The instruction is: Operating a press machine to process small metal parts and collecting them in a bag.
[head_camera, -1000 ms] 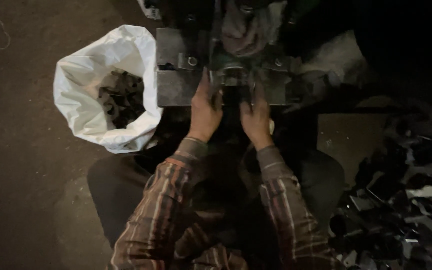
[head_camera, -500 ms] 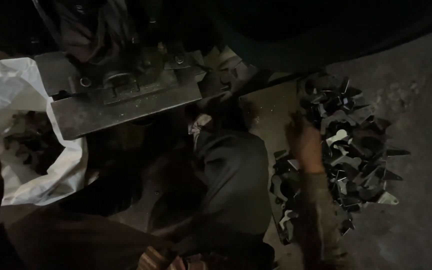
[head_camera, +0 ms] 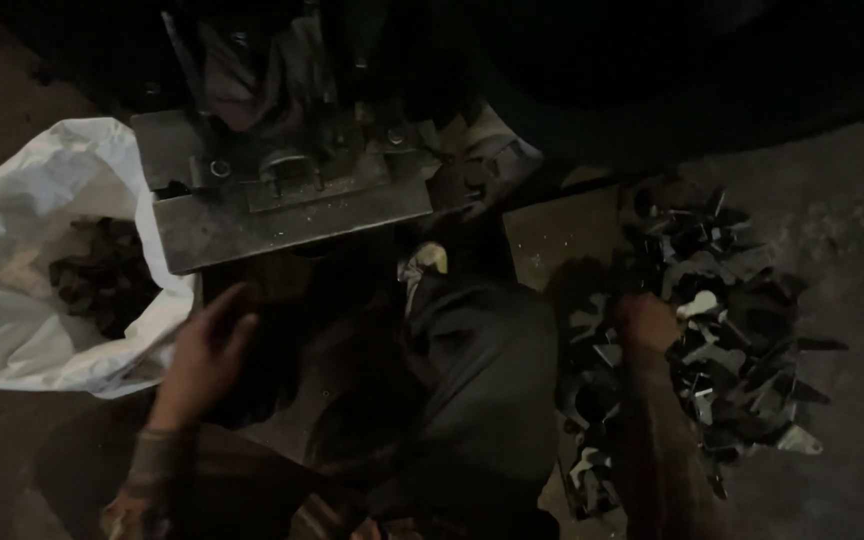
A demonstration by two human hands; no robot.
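Both hands have left the press point(head_camera: 287, 195) at upper centre. The right hand point(head_camera: 644, 322) now digs into the scrap pile point(head_camera: 722, 330) at right, its grip too dark to tell. The left hand point(head_camera: 207, 345) hovers released beside the white sack point(head_camera: 42, 250); another piece seems due.

Plaid sleeve cuff point(head_camera: 157, 455), dark trousers point(head_camera: 482, 390)
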